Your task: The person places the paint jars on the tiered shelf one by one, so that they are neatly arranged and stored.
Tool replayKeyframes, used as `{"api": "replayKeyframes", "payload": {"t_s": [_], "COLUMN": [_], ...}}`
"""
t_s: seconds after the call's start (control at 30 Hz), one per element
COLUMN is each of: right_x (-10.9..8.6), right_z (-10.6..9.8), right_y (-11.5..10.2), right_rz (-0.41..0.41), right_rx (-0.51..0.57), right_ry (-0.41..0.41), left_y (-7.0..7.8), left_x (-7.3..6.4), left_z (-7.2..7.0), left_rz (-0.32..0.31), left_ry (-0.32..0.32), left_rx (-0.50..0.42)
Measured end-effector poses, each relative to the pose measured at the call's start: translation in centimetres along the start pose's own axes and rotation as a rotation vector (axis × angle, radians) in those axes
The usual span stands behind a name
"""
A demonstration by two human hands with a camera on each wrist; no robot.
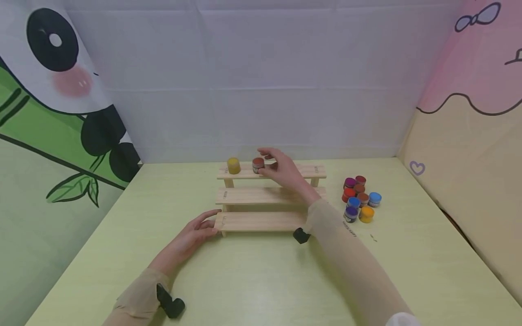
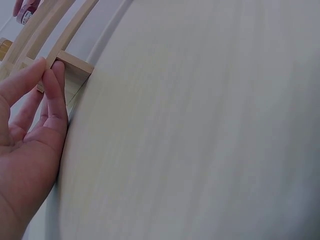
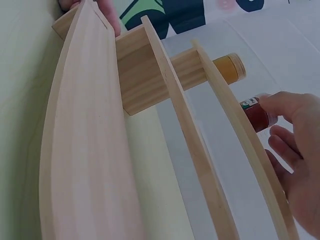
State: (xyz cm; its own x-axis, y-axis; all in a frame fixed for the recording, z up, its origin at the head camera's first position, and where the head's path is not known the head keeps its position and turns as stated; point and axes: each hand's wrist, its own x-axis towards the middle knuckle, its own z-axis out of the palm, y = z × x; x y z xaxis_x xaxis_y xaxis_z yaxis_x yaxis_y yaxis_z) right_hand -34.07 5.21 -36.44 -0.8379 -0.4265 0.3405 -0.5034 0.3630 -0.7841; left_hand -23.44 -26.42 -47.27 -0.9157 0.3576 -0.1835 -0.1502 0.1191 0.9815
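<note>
A three-step wooden shelf point(image 1: 261, 195) stands on the table. My left hand point(image 1: 195, 237) grips the left end of its lowest board; in the left wrist view, thumb and fingers point(image 2: 57, 95) close about the corner. On the top board, my right hand point(image 1: 285, 172) holds a small red-brown paint jar point(image 1: 258, 165) from its right side. The right wrist view shows a fingertip on the dark red jar point(image 3: 257, 116) near its label, with the other fingers curled close by. A yellow paint jar point(image 1: 234, 165) stands to its left on the same board.
Right of the shelf, several paint jars point(image 1: 353, 203) in blue, red, purple, brown and orange stand clustered on the table point(image 1: 261, 280). A pale cloth backdrop point(image 1: 261, 81) hangs behind, with printed cartoon panels at both sides.
</note>
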Motion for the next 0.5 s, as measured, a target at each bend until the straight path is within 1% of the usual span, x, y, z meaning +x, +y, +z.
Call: {"api": "replayKeyframes", "payload": {"t_s": [0.17, 0.5], "right_x": [-0.3, -1.9], "right_z": [-0.4, -2.0], "right_y": [0.2, 0.7], "right_rz": [-0.013, -0.048], "right_rx": [-0.04, -0.064], "right_ry": [0.033, 0.083], "left_y": [0.1, 0.0], "left_x": [0.0, -0.1], "left_z": [0.0, 0.0], "left_rz": [-0.003, -0.002], "left_ry": [-0.002, -0.001], "left_rx": [-0.001, 0.001]}}
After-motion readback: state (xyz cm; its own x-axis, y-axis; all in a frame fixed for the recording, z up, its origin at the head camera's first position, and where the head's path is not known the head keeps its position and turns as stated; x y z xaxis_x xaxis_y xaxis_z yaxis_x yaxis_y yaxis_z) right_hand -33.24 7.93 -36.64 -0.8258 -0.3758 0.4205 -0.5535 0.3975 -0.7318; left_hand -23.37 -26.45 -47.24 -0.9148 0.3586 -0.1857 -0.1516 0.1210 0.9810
